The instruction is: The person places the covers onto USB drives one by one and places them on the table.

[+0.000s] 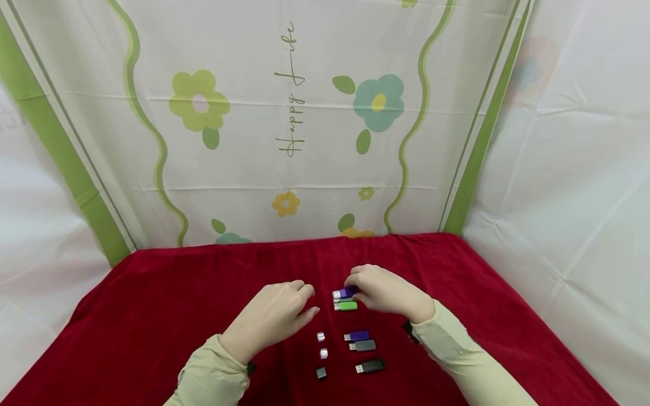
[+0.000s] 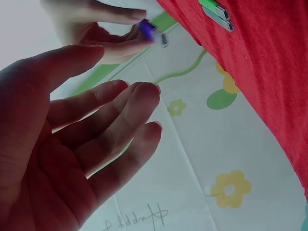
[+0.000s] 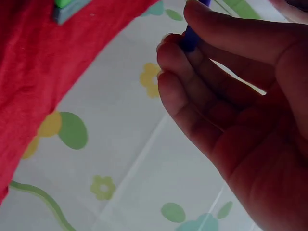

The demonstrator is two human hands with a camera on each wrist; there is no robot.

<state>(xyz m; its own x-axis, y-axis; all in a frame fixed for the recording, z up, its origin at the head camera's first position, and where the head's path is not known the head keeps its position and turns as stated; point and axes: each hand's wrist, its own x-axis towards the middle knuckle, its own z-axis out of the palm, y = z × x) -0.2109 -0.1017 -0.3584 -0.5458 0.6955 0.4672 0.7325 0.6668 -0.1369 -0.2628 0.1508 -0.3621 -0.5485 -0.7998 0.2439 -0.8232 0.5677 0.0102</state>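
Note:
My right hand (image 1: pixel 383 288) pinches a purple USB stick (image 1: pixel 347 292) between thumb and fingers; in the left wrist view its clear-looking end points out of the grip. Right below it in the head view lie a green USB stick (image 1: pixel 348 306) and a grey USB stick (image 2: pixel 217 18), side by side. My left hand (image 1: pixel 274 309) hovers to the left with nothing in it, its fingers loosely bent and the thumb apart. In the right wrist view, the purple stick's dark blue body (image 3: pixel 190 38) shows between thumb and fingertips.
Nearer me lie another purple USB stick (image 1: pixel 359 336), a grey one (image 1: pixel 364 345) and a black one (image 1: pixel 373 365), metal plugs exposed. Left of them stand two clear caps (image 1: pixel 321 336) and a dark cap (image 1: pixel 321 373). A red cloth (image 1: pixel 167 327) covers the table; a printed curtain (image 1: pixel 244 169) hangs behind.

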